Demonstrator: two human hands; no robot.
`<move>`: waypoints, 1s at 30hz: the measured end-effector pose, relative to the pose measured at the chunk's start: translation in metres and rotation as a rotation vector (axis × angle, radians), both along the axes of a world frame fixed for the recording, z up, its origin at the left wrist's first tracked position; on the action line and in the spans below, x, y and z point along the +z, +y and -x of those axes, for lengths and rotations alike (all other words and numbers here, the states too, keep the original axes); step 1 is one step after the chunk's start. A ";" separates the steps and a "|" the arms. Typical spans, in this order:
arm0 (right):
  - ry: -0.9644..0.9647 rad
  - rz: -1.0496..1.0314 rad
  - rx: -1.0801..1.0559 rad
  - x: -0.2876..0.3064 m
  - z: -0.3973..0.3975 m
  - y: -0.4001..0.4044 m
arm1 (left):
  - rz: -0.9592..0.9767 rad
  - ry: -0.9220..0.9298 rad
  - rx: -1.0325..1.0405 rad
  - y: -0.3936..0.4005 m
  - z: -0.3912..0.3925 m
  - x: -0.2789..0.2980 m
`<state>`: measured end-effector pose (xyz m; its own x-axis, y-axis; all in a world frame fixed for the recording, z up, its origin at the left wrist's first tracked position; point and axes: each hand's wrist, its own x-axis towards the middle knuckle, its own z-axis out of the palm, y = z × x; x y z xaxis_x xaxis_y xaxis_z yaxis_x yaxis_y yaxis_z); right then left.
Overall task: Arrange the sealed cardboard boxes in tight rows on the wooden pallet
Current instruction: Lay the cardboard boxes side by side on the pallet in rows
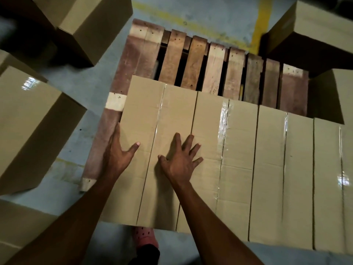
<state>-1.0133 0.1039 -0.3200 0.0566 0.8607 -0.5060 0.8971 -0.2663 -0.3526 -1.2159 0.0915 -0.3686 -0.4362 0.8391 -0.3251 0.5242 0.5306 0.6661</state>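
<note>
While both hands press it, the tape-sealed box (pixel 152 131) lies flat.

Bare pallet slats (pixel 214 67) beyond boxes (pixel 238 150) lie open.

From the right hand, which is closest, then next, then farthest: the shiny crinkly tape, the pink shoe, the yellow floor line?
1. Shiny crinkly tape, just right of the right hand, on the box tops.
2. Pink shoe, below, on the floor.
3. Yellow floor line, far up, beyond the pallet.
</note>
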 end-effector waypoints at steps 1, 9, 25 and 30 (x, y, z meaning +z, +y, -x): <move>0.001 0.000 0.003 0.000 -0.001 0.000 | 0.009 0.000 0.010 0.000 -0.002 0.001; 0.001 0.012 0.028 -0.001 -0.007 0.000 | 0.001 0.010 0.007 -0.001 -0.007 0.005; -0.013 0.020 0.031 0.000 -0.017 -0.001 | -0.024 0.010 0.000 -0.008 -0.020 0.011; -0.016 0.007 0.036 -0.001 -0.020 -0.003 | -0.021 -0.002 -0.015 -0.008 -0.020 0.009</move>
<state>-0.9932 0.1005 -0.3205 0.0334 0.8587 -0.5113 0.9116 -0.2358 -0.3366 -1.1961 0.0832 -0.3597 -0.4230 0.8522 -0.3080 0.5304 0.5084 0.6784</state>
